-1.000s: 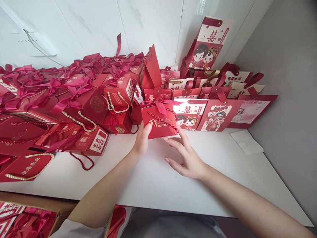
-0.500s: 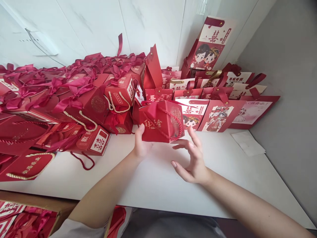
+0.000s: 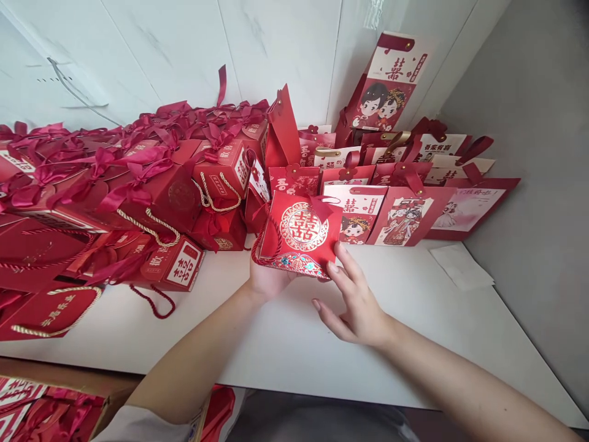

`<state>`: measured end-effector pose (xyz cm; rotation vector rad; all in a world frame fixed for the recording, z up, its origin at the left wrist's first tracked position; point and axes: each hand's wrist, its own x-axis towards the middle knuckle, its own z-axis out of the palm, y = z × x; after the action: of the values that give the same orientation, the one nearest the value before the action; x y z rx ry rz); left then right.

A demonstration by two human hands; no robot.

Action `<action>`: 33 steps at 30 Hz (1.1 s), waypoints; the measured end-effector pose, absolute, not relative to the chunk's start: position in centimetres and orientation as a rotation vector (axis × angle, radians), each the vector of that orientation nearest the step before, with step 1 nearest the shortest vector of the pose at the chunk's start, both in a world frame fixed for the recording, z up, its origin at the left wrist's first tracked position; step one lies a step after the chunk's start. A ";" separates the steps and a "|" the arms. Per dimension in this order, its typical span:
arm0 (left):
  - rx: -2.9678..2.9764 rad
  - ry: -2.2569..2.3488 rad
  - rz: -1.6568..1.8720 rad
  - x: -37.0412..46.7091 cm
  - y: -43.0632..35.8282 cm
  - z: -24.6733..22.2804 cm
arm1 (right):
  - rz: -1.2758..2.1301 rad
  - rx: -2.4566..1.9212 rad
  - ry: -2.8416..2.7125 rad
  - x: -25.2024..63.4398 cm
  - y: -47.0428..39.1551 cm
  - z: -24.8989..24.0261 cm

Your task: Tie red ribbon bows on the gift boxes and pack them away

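My left hand (image 3: 269, 283) supports a small red gift box (image 3: 301, 230) from below, most of its fingers hidden under it. A round gold double-happiness emblem and a colourful patterned band face me, and a twisted red cord hangs over the box's left side. My right hand (image 3: 354, 301) is open beside it, thumb apart, its fingertips at the lower right edge of the box. Whether those fingertips press on it I cannot tell. Behind the box stand several red and white gift bags (image 3: 354, 209) with printed fronts.
Stacked red gift boxes (image 3: 161, 184) with satin bows and rope handles fill the left of the white table (image 3: 285, 350). A taller printed bag (image 3: 389, 83) stands at the back right. White paper (image 3: 462, 267) lies near the grey wall. A cardboard box (image 3: 110, 399) sits lower left.
The gift box has turned in my left hand, so the gold emblem now shows and its cord is on the left. My right fingertips have come to its right edge.
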<state>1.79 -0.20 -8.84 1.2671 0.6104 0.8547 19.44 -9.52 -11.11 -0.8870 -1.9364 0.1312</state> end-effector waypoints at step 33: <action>1.711 0.978 0.447 -3.8 3.3 -6.3 | 1.331 -1.234 -1.127 24.8 -4.6 -9.0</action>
<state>-3.76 3.31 -6.26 1.7113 0.9777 0.4474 24.84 -4.62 -8.99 -1.2341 -1.1268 1.3311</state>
